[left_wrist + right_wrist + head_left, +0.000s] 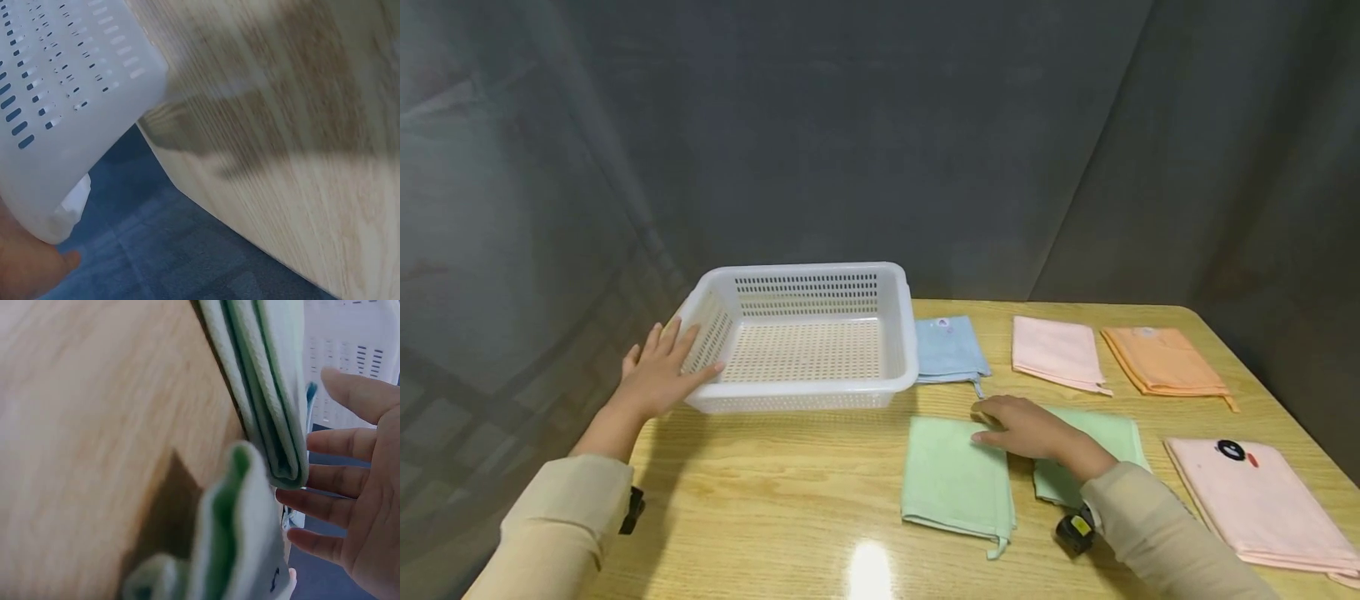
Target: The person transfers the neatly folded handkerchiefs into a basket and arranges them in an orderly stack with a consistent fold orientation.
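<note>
My left hand (658,379) rests with spread fingers on the left rim of a white perforated plastic basket (808,388). In the left wrist view its thumb (72,259) shows just below the basket's corner (53,219). Over the gap between two folded green towels my right hand (1022,429) hovers, its fingers extended and holding nothing. The left green towel (955,479) has a hanging loop at its front corner; the right green towel (1105,433) lies partly under the hand and forearm. In the right wrist view the fingers (340,445) stand close to the folded edges of a green towel (272,394).
Behind the green towels lie a folded blue towel (951,346) beside the basket, a pink towel (1056,350) and an orange towel (1165,362). A larger pink towel (1262,500) with a dark patch lies front right. Dark curtains (880,133) enclose the wooden table (760,500).
</note>
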The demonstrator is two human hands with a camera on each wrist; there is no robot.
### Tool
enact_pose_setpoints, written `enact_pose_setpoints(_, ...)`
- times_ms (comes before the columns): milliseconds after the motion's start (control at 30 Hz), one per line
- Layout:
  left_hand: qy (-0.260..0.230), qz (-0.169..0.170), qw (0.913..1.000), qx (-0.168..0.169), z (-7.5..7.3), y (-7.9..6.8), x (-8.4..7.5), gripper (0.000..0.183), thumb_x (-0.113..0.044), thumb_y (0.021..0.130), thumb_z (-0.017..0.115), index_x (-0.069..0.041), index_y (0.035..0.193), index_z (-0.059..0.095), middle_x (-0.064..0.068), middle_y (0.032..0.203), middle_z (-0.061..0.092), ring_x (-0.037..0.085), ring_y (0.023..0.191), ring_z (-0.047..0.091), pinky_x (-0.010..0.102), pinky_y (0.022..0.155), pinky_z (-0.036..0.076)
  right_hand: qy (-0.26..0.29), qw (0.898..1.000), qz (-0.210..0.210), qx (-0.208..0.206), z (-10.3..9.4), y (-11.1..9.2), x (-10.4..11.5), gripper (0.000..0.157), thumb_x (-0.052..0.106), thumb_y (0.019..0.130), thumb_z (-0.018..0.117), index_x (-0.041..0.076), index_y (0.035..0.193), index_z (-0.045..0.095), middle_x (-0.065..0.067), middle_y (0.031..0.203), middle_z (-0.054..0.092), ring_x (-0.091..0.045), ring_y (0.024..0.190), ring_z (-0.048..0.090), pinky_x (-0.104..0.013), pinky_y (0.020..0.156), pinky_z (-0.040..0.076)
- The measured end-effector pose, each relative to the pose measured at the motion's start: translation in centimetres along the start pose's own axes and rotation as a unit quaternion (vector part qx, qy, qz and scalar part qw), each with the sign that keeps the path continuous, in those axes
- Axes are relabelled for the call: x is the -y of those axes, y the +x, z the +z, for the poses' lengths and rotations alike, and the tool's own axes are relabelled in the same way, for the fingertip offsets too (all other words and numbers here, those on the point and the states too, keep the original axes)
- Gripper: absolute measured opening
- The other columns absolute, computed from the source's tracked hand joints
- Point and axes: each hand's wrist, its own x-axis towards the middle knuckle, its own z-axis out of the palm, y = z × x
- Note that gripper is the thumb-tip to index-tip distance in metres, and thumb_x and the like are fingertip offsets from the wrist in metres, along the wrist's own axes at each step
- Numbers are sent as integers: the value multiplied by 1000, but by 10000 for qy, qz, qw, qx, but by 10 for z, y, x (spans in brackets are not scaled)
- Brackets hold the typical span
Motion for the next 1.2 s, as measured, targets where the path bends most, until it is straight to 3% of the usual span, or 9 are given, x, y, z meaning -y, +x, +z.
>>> enact_pose_setpoints(667,-35,-26,10000,31,-1,-4,9,82,-57,84,32,-4,139,1,20,140,-12,39,124,-15,61,90,-5,-196,9987,311,367,-5,5,7,37,18,79,62,3,113,55,-11,111,53,-27,98,51,-40,79,41)
enact_pose_setpoints(867,-49,-27,9999,111,-1,-4,11,82,-57,85,31,-2,138,1,21,140,-12,39,124,-15,61,90,-5,-326,9986,117,390,-5,6,7,23,16,77,64,5,97,59,-5,96,55,-21,84,52,-35,68,41)
enact_pose_setpoints(1000,-79,-51,9999,136,-2,-4,13,82,-57,85,31,-2,138,1,22,140,-10,39,124,-14,61,91,-5,-325,9985,139,415,-4,7,9,12,13,76,65,9,83,55,0,81,50,-14,66,41,-31,58,33)
enact_pose_setpoints(1100,-106,-51,9998,133,-1,-4,14,82,-56,85,31,-2,138,1,22,140,-9,40,124,-13,61,91,-5,-293,9984,172,462,-4,9,11,15,12,76,65,10,75,49,1,72,43,-13,61,33,-31,55,27)
enact_pose_setpoints(1200,-148,-35,9998,136,0,-3,14,82,-56,85,31,-1,138,1,22,140,-7,40,124,-13,61,90,-4,-240,9983,228,471,-4,11,12,15,10,75,66,9,77,51,1,73,45,-13,62,36,-30,56,31)
